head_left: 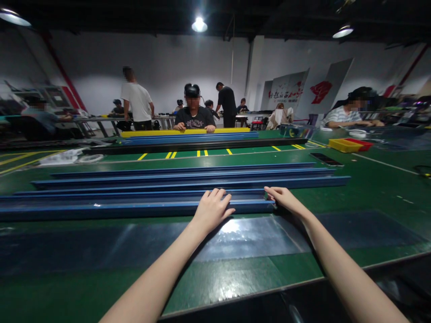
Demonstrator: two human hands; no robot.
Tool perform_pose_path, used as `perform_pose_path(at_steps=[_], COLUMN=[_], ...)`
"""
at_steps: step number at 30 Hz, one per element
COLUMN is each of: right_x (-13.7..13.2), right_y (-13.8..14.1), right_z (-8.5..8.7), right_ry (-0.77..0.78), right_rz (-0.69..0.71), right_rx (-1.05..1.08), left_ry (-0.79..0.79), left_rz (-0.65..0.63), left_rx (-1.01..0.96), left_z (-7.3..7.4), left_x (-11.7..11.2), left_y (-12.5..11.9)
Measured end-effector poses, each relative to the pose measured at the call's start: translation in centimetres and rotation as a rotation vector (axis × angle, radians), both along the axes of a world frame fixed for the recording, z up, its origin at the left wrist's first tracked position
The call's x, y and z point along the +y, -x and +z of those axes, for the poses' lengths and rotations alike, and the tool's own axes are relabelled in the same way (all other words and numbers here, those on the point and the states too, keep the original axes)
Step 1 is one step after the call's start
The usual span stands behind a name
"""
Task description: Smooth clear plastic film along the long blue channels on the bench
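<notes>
Several long blue channel rails lie side by side across the green table. My left hand rests on top of the nearest blue rail, fingers curled over its near wall. At that rail's right end my right hand is closed, its fingertips pinching the end of the rail. Both forearms reach in from the near edge of the table.
Across the table a person in a black shirt holds a yellow rail stacked over more blue and black rails. A yellow tray, a red tray and a phone lie at the right. Other people work in the background.
</notes>
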State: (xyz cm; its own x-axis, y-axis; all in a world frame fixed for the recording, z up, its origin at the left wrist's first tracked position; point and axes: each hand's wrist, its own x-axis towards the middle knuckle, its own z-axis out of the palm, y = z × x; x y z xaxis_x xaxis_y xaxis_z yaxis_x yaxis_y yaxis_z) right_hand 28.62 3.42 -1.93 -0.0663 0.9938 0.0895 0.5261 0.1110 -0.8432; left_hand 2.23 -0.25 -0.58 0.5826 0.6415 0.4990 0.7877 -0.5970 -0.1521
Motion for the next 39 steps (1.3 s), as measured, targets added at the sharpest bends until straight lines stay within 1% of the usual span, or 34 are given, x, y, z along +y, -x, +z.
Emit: perform_pose_path(at_steps=[4,13,24,33,39], right_x=[-0.2,0.1,0.1,0.6,0.5], right_y=[0.2,-0.1,-0.3,-0.8,-0.8], right_z=[0.1,-0.3,-0.3,-0.9,-0.8], right_ry=[-0.046,-0.097,-0.103,-0.066,-0.042], right_rz=[0.029,0.028,0.079,0.033,0.043], right_rx=[-0.015,-0.022,-0.057,-0.017,-0.019], left_ry=[-0.008,0.009,0.031,0.077,0.089], left_rz=[0.006,0.01,-0.022,-0.039,-0.035], left_rx=[0.013,0.037,0.043,0.058,0.074], left_z=[-0.1,0.0,-0.2,0.3,0.4], left_x=[0.1,0.1,0.2,0.2,0.0], left_y=[-0.2,-0.2,0.0,0.2,0.2])
